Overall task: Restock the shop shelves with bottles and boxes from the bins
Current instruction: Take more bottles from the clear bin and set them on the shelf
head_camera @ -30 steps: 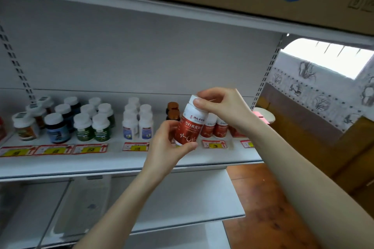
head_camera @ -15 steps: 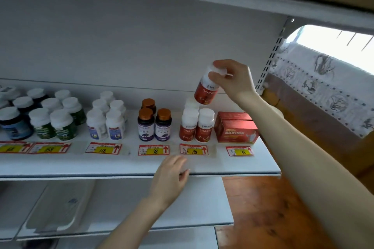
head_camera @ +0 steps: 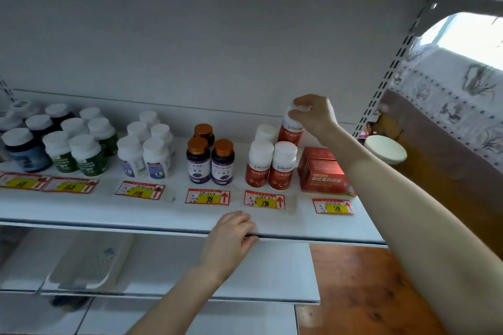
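Gripping the front lip of the shelf (head_camera: pixel 163 215) near centre, left hand (head_camera: pixel 231 236) has its fingers curled on top and thumb against the edge. Beyond it sits a price tag (head_camera: pixel 264 200) marked 198, then two front bottles (head_camera: pixel 281 171) side by side, with a red box (head_camera: pixel 324 174) just right. In the far row, right hand (head_camera: pixel 313 114) clamps the white cap of the red bottle (head_camera: pixel 291 133) from above. It is upright, behind the right front one. Its base is hidden, so shelf contact can't be told.
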Action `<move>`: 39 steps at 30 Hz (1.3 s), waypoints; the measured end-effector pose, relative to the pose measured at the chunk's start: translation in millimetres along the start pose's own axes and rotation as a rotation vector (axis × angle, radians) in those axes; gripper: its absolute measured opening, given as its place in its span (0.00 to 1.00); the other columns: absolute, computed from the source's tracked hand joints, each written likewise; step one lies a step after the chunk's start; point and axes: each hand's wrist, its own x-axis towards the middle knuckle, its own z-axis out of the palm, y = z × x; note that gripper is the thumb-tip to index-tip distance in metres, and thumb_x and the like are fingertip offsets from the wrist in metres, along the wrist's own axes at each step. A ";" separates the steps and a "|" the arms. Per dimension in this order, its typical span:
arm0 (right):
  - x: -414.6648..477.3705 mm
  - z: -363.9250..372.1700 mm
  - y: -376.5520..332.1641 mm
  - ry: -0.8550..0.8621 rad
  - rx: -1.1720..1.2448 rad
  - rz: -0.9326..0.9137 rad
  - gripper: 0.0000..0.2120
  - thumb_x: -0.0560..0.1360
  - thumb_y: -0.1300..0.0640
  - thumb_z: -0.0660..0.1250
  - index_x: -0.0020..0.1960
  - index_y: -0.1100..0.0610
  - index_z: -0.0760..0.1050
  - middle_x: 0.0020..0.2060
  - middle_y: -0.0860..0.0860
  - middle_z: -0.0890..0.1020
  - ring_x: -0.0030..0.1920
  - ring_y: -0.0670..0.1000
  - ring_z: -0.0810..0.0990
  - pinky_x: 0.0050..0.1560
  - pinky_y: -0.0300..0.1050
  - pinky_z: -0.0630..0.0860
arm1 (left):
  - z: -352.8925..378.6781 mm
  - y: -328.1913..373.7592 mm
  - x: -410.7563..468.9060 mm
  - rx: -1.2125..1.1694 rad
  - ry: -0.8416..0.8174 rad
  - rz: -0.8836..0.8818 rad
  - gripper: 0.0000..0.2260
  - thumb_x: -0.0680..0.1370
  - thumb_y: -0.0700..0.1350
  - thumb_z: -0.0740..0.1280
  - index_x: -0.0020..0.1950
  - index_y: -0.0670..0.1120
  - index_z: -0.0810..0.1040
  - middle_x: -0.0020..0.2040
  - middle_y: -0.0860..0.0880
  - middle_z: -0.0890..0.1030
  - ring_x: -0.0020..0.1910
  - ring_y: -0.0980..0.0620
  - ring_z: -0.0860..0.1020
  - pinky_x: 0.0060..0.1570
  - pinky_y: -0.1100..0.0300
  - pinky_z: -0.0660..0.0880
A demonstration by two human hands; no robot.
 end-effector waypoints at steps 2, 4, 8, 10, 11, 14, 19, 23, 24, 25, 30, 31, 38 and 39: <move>1.1 8.8 8.5 -0.043 -0.018 0.032 0.16 0.70 0.63 0.70 0.57 0.60 0.77 0.57 0.55 0.79 0.58 0.53 0.76 0.55 0.42 0.72 | -1.0 2.0 -1.0 -0.001 -0.007 0.002 0.05 0.63 0.51 0.72 0.35 0.52 0.80 0.40 0.55 0.82 0.43 0.54 0.81 0.46 0.67 0.73; 1.1 16.5 15.0 -0.074 -0.029 0.063 0.16 0.69 0.63 0.70 0.57 0.60 0.77 0.58 0.55 0.78 0.57 0.53 0.76 0.51 0.40 0.72 | -1.2 2.3 -0.7 -0.002 0.018 0.008 0.05 0.62 0.51 0.71 0.35 0.52 0.80 0.40 0.55 0.82 0.44 0.56 0.80 0.45 0.67 0.74; -0.2 29.1 22.8 -0.120 -0.039 0.110 0.16 0.69 0.64 0.70 0.57 0.59 0.78 0.59 0.54 0.78 0.57 0.52 0.76 0.50 0.40 0.71 | 1.4 2.0 -0.4 -0.018 0.098 0.026 0.10 0.67 0.53 0.64 0.35 0.49 0.80 0.38 0.52 0.82 0.47 0.57 0.70 0.50 0.66 0.66; -0.8 33.0 24.9 -0.133 -0.034 0.130 0.16 0.69 0.64 0.70 0.56 0.58 0.78 0.59 0.55 0.77 0.57 0.54 0.76 0.50 0.40 0.71 | 1.3 2.8 0.1 -0.013 0.124 0.038 0.13 0.68 0.53 0.60 0.34 0.48 0.80 0.37 0.51 0.81 0.46 0.57 0.70 0.49 0.67 0.66; -1.0 34.5 25.8 -0.139 -0.035 0.137 0.16 0.69 0.64 0.70 0.56 0.58 0.78 0.59 0.55 0.77 0.57 0.54 0.76 0.50 0.41 0.72 | 1.1 3.0 0.5 -0.013 0.134 0.041 0.13 0.68 0.53 0.60 0.34 0.47 0.80 0.37 0.51 0.81 0.46 0.58 0.70 0.49 0.67 0.66; -2.7 37.4 28.4 -0.141 -0.044 0.152 0.16 0.69 0.63 0.70 0.56 0.58 0.77 0.58 0.55 0.77 0.56 0.53 0.75 0.49 0.41 0.72 | 2.8 2.3 0.6 -0.021 0.162 0.041 0.13 0.68 0.52 0.60 0.34 0.46 0.80 0.37 0.50 0.81 0.46 0.57 0.70 0.48 0.67 0.66; -4.3 38.4 30.9 -0.153 -0.029 0.168 0.16 0.69 0.61 0.71 0.56 0.56 0.77 0.57 0.54 0.77 0.53 0.50 0.74 0.47 0.39 0.70 | 7.3 0.0 -0.5 -0.010 0.192 0.042 0.12 0.68 0.52 0.62 0.35 0.47 0.81 0.39 0.50 0.82 0.47 0.57 0.70 0.50 0.67 0.66; -3.7 37.7 30.2 -0.184 -0.024 0.174 0.15 0.70 0.59 0.70 0.56 0.56 0.77 0.57 0.53 0.77 0.52 0.51 0.75 0.47 0.41 0.70 | 10.8 -3.4 -1.4 -0.004 0.197 0.047 0.06 0.65 0.49 0.69 0.35 0.47 0.81 0.40 0.50 0.82 0.49 0.57 0.70 0.52 0.66 0.65; -3.8 38.0 30.0 -0.187 -0.020 0.169 0.14 0.71 0.58 0.69 0.56 0.56 0.77 0.57 0.53 0.78 0.52 0.51 0.75 0.47 0.41 0.70 | 11.0 -3.7 -1.5 -0.007 0.199 0.053 0.06 0.66 0.49 0.69 0.35 0.47 0.80 0.40 0.50 0.82 0.49 0.57 0.71 0.52 0.66 0.65; -4.2 38.1 29.9 -0.185 -0.016 0.160 0.13 0.72 0.59 0.67 0.56 0.57 0.77 0.56 0.54 0.78 0.52 0.51 0.75 0.47 0.40 0.70 | 11.5 -4.1 -1.7 -0.002 0.205 0.062 0.05 0.65 0.48 0.70 0.35 0.47 0.80 0.40 0.50 0.82 0.49 0.56 0.71 0.52 0.66 0.66; -7.6 35.2 29.9 -0.156 -0.042 0.157 0.14 0.77 0.60 0.57 0.59 0.58 0.76 0.59 0.55 0.78 0.57 0.54 0.75 0.55 0.44 0.72 | 12.9 -4.4 -1.5 0.014 0.213 0.072 0.05 0.62 0.45 0.73 0.35 0.47 0.80 0.40 0.50 0.83 0.50 0.55 0.70 0.52 0.65 0.65; -8.4 34.5 29.9 -0.159 -0.044 0.162 0.15 0.77 0.60 0.57 0.60 0.58 0.75 0.60 0.55 0.78 0.59 0.55 0.75 0.57 0.46 0.71 | 12.5 -4.2 -1.5 0.016 0.213 0.077 0.05 0.62 0.44 0.74 0.35 0.47 0.80 0.40 0.49 0.83 0.50 0.55 0.70 0.52 0.65 0.65; -14.4 31.6 27.1 -0.168 -0.093 0.128 0.15 0.78 0.60 0.55 0.60 0.62 0.74 0.59 0.58 0.77 0.60 0.58 0.74 0.59 0.48 0.71 | 8.3 -1.6 -1.1 0.002 0.165 0.068 0.04 0.63 0.46 0.71 0.35 0.47 0.80 0.40 0.50 0.82 0.49 0.56 0.71 0.52 0.65 0.66; -15.4 30.6 26.8 -0.161 -0.104 0.108 0.16 0.78 0.61 0.55 0.62 0.61 0.74 0.61 0.57 0.77 0.61 0.57 0.74 0.58 0.44 0.70 | 7.5 -1.8 -1.0 0.004 0.150 0.064 0.04 0.64 0.46 0.71 0.35 0.48 0.80 0.40 0.50 0.82 0.49 0.56 0.71 0.53 0.65 0.66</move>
